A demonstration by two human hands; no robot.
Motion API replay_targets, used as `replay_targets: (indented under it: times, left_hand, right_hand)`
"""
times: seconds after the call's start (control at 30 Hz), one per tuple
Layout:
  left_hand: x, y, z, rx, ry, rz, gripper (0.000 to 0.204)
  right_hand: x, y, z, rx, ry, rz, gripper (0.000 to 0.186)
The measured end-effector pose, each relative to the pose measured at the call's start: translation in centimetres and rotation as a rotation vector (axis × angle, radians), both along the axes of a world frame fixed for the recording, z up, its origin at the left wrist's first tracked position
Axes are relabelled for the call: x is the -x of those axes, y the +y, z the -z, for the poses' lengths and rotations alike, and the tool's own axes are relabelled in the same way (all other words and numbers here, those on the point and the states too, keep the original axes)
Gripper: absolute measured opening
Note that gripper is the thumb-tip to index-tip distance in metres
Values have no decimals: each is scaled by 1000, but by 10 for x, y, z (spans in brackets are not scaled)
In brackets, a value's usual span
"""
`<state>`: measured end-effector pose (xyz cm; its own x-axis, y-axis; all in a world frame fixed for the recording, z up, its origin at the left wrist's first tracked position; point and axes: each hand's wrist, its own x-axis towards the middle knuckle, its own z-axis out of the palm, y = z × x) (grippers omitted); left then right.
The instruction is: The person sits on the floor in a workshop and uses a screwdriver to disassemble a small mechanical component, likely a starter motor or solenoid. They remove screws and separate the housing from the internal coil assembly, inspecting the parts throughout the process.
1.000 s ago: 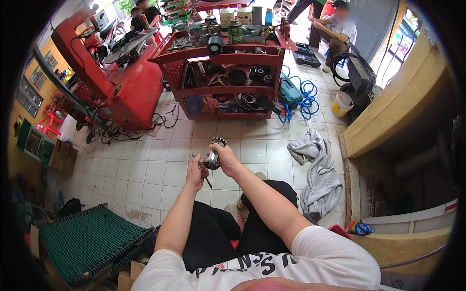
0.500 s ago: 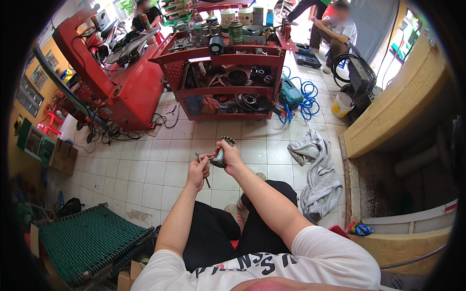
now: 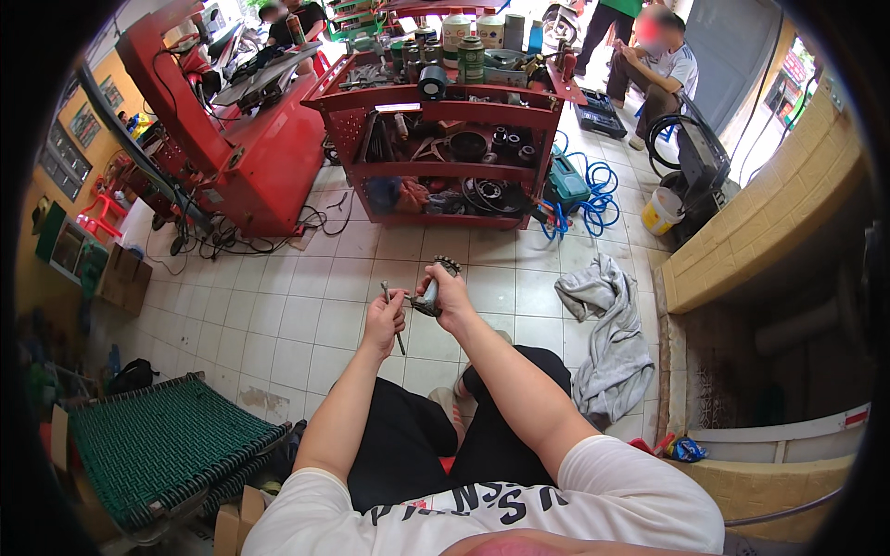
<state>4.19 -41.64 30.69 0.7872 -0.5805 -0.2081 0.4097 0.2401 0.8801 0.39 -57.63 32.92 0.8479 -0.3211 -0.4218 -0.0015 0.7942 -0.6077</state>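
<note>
My right hand (image 3: 451, 296) is closed around a grey metal shaft-like part (image 3: 429, 298). A dark toothed gear (image 3: 449, 266) shows at its far end, and a darker rounded end faces my left hand. In my left hand (image 3: 386, 322), the fingers are wrapped round a slim metal rod with a small thicker head (image 3: 387, 289). The rod stands tilted, its lower end poking out below the fist. My left fingertips are close beside the near end of the metal part; whether they touch it I cannot tell. Both hands are held above the tiled floor, in front of my knees.
A red tool cart (image 3: 445, 171) full of cans and parts stands ahead, left of a teal case (image 3: 566, 183) with blue hose. A red machine (image 3: 264, 171) is at the left. A grey cloth (image 3: 612, 338) lies right; a green woven cot (image 3: 176, 449) stands near left. People sit behind.
The whole view has shifted slightly, with the cart and machine now further right in it. Both hands keep hold of the same things, raised a little in the picture.
</note>
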Motion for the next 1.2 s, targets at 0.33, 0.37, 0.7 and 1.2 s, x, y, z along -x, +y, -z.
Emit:
replay_targets:
  times: [0.33,0.37,0.7,1.2]
  left_hand:
    - [-1,0,2,60,37,22,23]
    - [-3,2,3,58,29,40,23]
    - [1,-3,-1,68,116,-36,20]
    - [2,-4,-10,152,228,15,23]
  right_hand:
    - [2,-2,0,-20,5,-19,19]
    - [2,-2,0,-24,5,-17,19]
    - [4,0,-8,-28,14,-16,17]
    - [4,-4,-4,-23,-12,2,15]
